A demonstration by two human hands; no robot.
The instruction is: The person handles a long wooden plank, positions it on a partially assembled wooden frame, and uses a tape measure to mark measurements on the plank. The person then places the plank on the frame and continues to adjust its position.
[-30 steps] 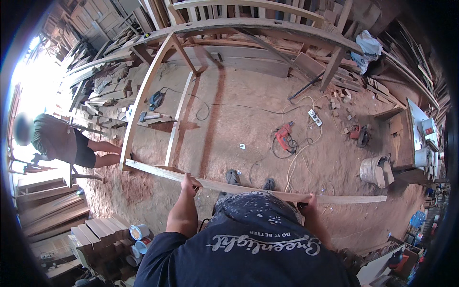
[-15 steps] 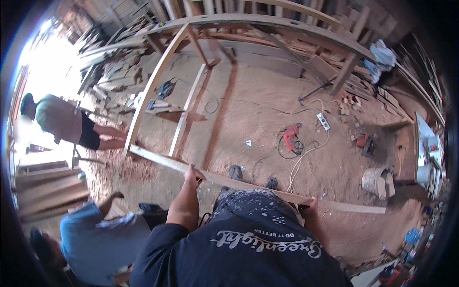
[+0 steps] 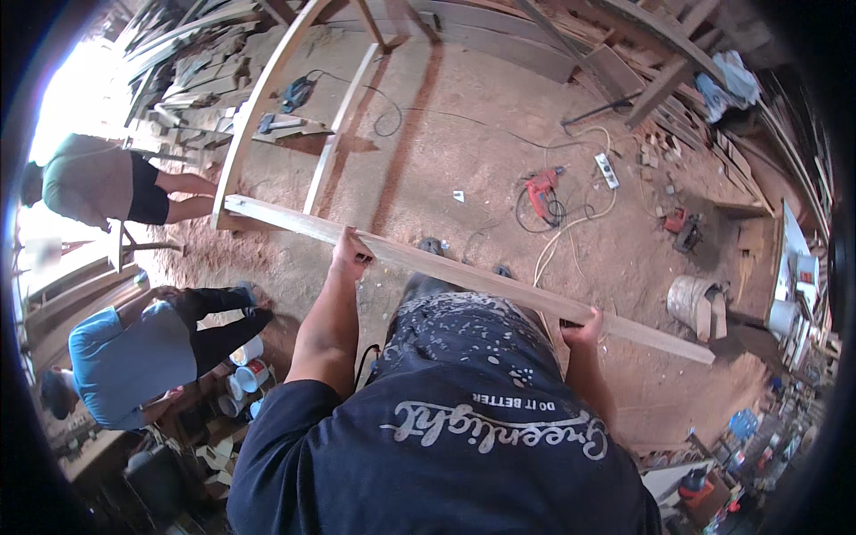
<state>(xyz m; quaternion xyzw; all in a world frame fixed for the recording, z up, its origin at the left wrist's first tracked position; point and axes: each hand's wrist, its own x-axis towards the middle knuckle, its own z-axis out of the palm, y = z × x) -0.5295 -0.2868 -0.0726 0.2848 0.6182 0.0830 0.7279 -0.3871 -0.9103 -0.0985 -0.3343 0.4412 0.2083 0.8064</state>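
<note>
Dirt floor: red drill, power strip beyond beam; left hand, right hand gripping it.

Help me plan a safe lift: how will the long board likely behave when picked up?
Probably stiff: the board shows no clear sag between the left hand and right hand. Likely to swing, as it extends past both hands. Unlikely to roll, given flat sides.

On the earthen floor we see a red power tool near a white power strip. Farther right, a bucket holds wood pieces, and a whitish plastic bag sits above. To our left are a co-worker in dark shorts and another in a blue top, near white buckets.
</note>
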